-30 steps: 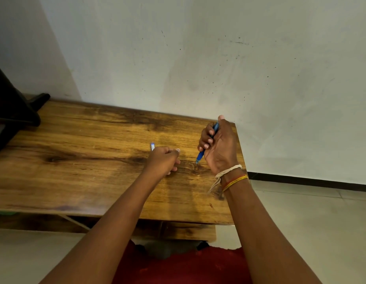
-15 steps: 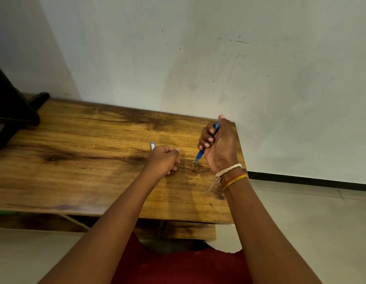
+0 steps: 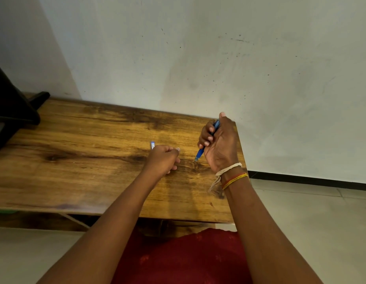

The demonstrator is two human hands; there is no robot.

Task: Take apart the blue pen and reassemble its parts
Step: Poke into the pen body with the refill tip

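Note:
My right hand (image 3: 220, 143) is closed in a fist around the blue pen (image 3: 200, 153), held slanted with its tip down, touching or just above the wooden table (image 3: 85, 160) near its right end. The pen's upper end shows blue above my fingers. To its left, my left hand (image 3: 162, 159) rests on the table with the fingers curled; a small clear and blue pen part (image 3: 152, 144) sticks out past its far side. How much of that part lies inside the hand is hidden.
A black object (image 3: 12, 107) stands on the table's far left. A pale wall rises right behind the table. The table's right edge is close beside my right hand, with tiled floor (image 3: 311, 222) beyond. Red cloth (image 3: 188, 259) covers my lap below the front edge.

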